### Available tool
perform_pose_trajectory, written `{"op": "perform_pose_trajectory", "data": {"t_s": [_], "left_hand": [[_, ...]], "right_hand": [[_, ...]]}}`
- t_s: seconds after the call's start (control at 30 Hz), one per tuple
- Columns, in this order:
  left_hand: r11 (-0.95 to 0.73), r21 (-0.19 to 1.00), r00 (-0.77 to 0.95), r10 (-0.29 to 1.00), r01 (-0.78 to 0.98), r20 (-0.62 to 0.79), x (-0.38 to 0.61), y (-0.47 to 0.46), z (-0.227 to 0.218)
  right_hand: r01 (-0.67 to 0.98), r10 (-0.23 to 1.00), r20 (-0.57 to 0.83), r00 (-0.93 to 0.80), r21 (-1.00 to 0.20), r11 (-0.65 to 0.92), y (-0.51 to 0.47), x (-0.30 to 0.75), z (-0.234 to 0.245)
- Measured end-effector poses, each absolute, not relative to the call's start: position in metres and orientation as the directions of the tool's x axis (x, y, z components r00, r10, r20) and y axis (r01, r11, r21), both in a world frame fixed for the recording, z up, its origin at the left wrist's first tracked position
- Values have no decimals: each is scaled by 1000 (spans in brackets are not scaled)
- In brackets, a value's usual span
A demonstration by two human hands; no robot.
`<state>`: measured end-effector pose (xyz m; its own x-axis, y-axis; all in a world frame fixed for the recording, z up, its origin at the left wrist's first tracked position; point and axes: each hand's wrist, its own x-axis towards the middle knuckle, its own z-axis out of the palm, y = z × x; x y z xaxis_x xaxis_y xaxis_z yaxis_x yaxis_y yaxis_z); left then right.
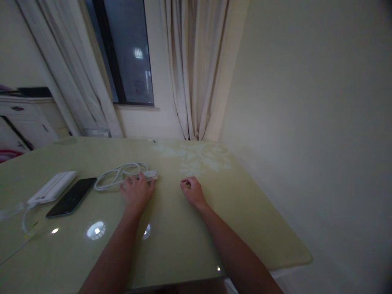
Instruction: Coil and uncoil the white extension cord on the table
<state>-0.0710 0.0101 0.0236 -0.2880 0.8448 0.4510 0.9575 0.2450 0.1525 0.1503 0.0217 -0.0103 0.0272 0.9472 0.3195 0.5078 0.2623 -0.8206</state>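
Note:
My left hand is at the near side of a white charger plug, its fingers apart. The thumb and index finger lie close against the plug; whether they touch it I cannot tell. A white charging cable lies in loose loops beside the plug, partly behind my left fingers. To the right, my right hand rests over the table with its fingers curled in towards the thumb. Nothing shows in the small gap between them.
A black phone lies face up on the glossy table. Beside it sits a white power bank with a white cable attached. A wall borders the table's right side. Curtains hang behind.

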Motion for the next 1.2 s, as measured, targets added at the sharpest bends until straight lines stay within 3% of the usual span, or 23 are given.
{"op": "perform_pose_trajectory", "data": {"t_s": [0.23, 0.37, 0.57, 0.67, 0.77, 0.9, 1.03, 1.1, 1.2], "left_hand": [[240, 127, -270, 897, 963, 349, -71, 14, 26], [192, 194, -244, 925, 962, 290, -65, 17, 26], [-162, 323, 69, 958, 932, 279, -40, 17, 20], [-382, 411, 263, 911, 828, 317, -28, 13, 17], [-479, 570, 321, 876, 668, 360, -23, 14, 18], [-409, 689, 53, 878, 598, 475, -37, 24, 22], [-134, 644, -246, 851, 753, 464, -60, 36, 18], [6, 565, -265, 887, 825, 379, -65, 38, 13], [30, 445, -171, 945, 895, 279, -64, 38, 7]], "right_hand": [[515, 947, 320, 34, -817, 258, 21, 152, -10], [510, 948, 317, 21, -819, 263, 21, 152, -9], [498, 935, 348, 68, -824, 270, 21, 153, -10], [522, 911, 388, 141, -811, 264, 22, 156, -10], [512, 915, 353, 197, -833, 211, 25, 159, -10], [410, 933, 315, 174, -885, 222, 28, 159, -12], [416, 929, 332, 162, -877, 241, 29, 156, -15], [420, 933, 326, 152, -876, 237, 28, 156, -15], [421, 936, 319, 149, -877, 232, 27, 156, -13]]}}
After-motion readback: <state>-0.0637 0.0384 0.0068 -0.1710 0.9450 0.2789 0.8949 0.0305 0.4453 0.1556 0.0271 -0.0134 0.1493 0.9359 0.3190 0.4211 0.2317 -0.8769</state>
